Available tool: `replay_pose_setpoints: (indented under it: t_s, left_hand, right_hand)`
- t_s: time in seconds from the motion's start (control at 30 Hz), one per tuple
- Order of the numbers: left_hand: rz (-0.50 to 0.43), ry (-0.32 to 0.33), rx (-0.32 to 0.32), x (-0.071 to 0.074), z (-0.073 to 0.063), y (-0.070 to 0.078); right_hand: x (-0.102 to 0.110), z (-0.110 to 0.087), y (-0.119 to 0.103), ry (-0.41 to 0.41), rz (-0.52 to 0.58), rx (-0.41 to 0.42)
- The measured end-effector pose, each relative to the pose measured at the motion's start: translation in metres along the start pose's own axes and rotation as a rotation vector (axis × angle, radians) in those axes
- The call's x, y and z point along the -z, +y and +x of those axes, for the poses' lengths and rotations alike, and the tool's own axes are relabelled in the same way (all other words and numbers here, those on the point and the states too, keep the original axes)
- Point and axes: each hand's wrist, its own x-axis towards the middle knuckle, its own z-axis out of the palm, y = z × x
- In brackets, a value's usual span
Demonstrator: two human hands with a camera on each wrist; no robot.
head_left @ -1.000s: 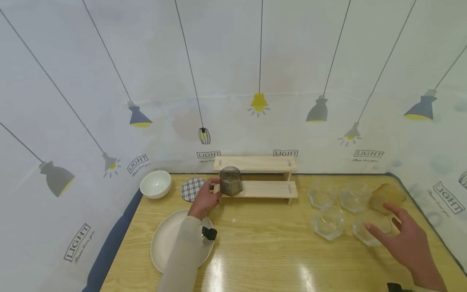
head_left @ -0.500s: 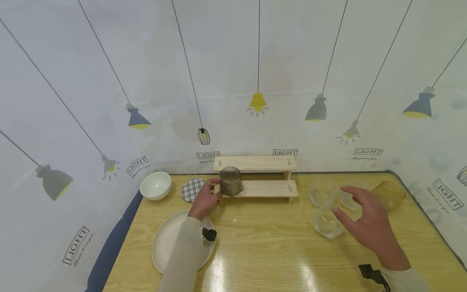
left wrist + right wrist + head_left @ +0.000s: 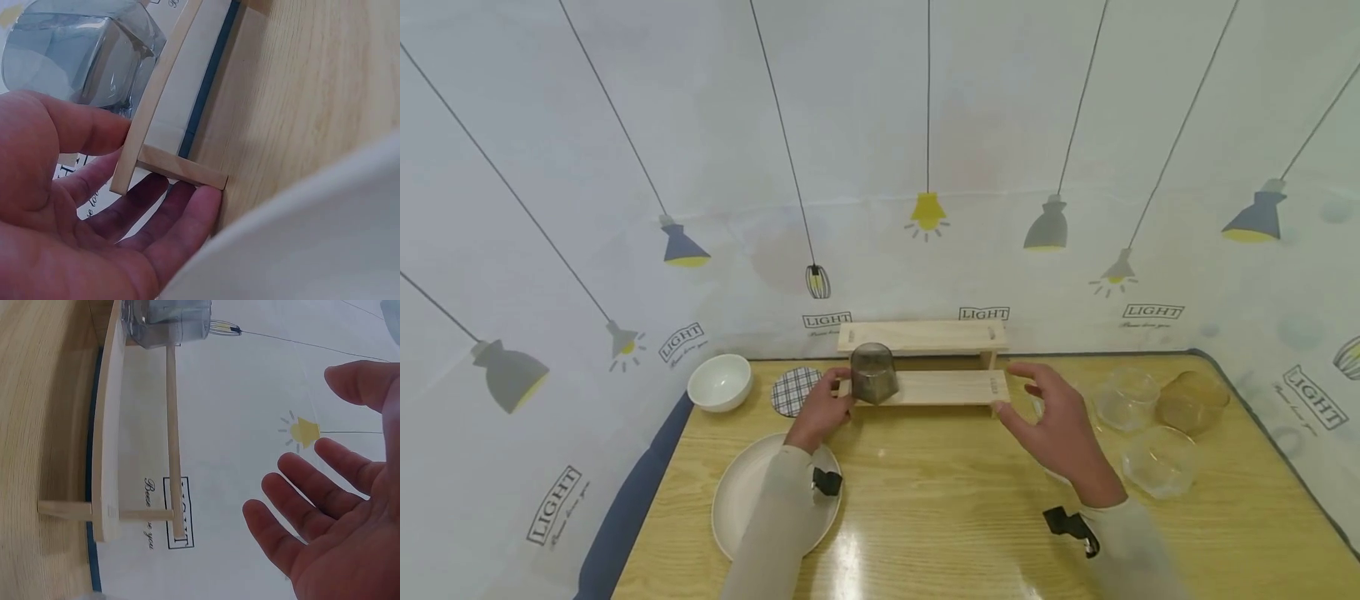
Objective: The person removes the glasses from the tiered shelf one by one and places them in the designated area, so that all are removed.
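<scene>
My left hand (image 3: 820, 414) grips the left end of a two-tier wooden rack (image 3: 947, 388). In the left wrist view its thumb lies on the lower board (image 3: 152, 94), with fingers curled beneath against the leg (image 3: 184, 167). A smoky grey faceted glass (image 3: 874, 375) stands on that board, right beside the thumb. My right hand (image 3: 1060, 429) is at the rack's right end, thumb and fingers spread apart. The right wrist view shows its fingers (image 3: 319, 487) bent loosely, with nothing between them and a gap to the rack (image 3: 106, 456).
Right of the rack stand clear glasses (image 3: 1161, 462) and an amber glass (image 3: 1192, 404); my right hand partly covers others. To the left are a white bowl (image 3: 720, 383), a checked round coaster (image 3: 793, 393) and a pale plate (image 3: 737, 500) under my left forearm. A printed wall backs the table.
My right hand has moved left from over the glasses to the rack's right end. The left hand, rack and smoky glass have stayed in place.
</scene>
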Motion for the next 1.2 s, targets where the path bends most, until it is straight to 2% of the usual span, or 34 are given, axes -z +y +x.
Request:
replay_pose_setpoints:
  t_s: [0.3, 0.47, 0.6, 0.83, 1.0, 1.2]
  left_hand:
    - [-0.026, -0.018, -0.001, 0.0, -0.003, 0.003]
    - [-0.006, -0.009, 0.008, 0.0, -0.004, 0.003]
    - [0.013, -0.005, 0.002, 0.001, -0.004, 0.003]
    - [0.036, 0.007, -0.003, 0.001, -0.004, 0.002]
    - [0.042, 0.006, -0.003, 0.0, -0.006, 0.001]
    - [0.057, 0.013, -0.01, 0.001, -0.006, 0.003]
  right_hand:
    - [-0.044, 0.028, -0.014, -0.105, 0.113, -0.021]
    - [-0.077, 0.042, -0.018, -0.136, 0.2, -0.057]
    - [-0.11, 0.051, -0.02, -0.143, 0.277, -0.103]
    - [-0.159, 0.07, -0.024, -0.125, 0.343, -0.199]
    - [-0.179, 0.075, -0.023, -0.16, 0.318, -0.224]
    - [-0.186, 0.077, -0.025, -0.163, 0.305, -0.209]
